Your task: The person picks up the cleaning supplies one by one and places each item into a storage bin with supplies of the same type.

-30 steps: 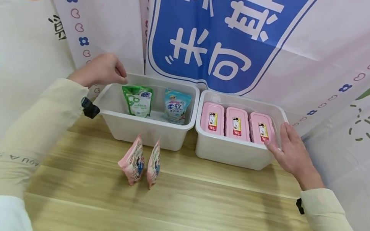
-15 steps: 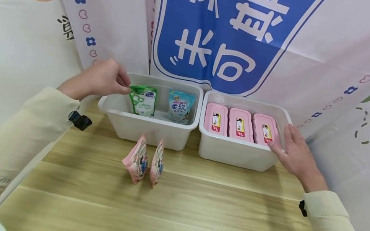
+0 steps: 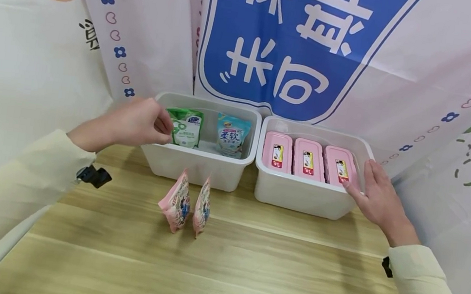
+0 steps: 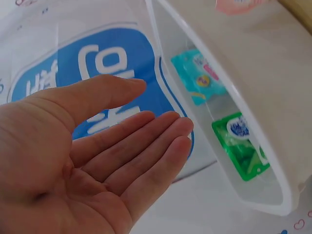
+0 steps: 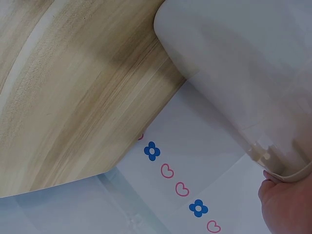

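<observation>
My left hand (image 3: 143, 123) hangs at the left end of the left white bin (image 3: 197, 168), holding nothing. In the left wrist view its fingers (image 4: 146, 146) are nearly straight, the thumb apart from them. Inside that bin stand a green-and-white detergent pouch (image 3: 191, 129), partly hidden by the hand, and a blue detergent pouch (image 3: 232, 136). My right hand (image 3: 381, 199) rests on the front right corner of the right white bin (image 3: 296, 193), fingers straight along the rim. Three pink lidded boxes (image 3: 308, 159) stand in this bin.
Two pink patterned packets (image 3: 177, 202) stand upright on the wooden table (image 3: 220, 272) in front of the left bin. A printed cloth (image 3: 269, 48) hangs close behind both bins, and more cloth borders the sides.
My left hand has come down and toward me, from above the left bin's end to its front left corner. The right hand stays on its bin. The view has shifted slightly.
</observation>
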A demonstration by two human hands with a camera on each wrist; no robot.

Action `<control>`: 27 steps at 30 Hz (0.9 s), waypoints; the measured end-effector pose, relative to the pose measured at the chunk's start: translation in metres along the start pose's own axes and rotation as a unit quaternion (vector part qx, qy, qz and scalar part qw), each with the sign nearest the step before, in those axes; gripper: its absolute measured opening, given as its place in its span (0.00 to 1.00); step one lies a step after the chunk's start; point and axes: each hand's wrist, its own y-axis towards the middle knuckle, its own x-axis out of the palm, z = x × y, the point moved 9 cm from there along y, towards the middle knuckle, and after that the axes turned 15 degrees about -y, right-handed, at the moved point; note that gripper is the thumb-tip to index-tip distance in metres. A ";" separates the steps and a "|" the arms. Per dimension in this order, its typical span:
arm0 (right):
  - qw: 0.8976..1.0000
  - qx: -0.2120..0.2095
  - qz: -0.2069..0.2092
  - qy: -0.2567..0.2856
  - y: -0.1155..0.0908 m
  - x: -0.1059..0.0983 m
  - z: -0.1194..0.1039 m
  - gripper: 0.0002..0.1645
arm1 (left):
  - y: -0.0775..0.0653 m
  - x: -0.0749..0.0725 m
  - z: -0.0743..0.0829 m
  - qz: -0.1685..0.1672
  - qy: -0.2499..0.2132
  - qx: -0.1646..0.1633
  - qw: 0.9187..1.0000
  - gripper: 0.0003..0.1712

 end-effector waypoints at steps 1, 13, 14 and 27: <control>1.000 0.000 0.001 0.001 0.000 0.000 0.000 0.61 | -0.002 0.003 0.001 -0.003 -0.002 0.001 1.000 0.12; 1.000 -0.010 0.010 -0.010 0.000 -0.002 0.001 0.57 | -0.028 0.033 0.006 -0.018 -0.053 0.019 0.998 0.09; 1.000 -0.009 0.010 -0.011 0.000 -0.002 0.001 0.58 | -0.029 0.035 0.006 -0.019 -0.060 0.022 0.998 0.10; 1.000 -0.005 0.009 -0.001 0.000 -0.002 0.001 0.59 | -0.047 0.064 -0.008 -0.020 -0.087 0.014 0.996 0.12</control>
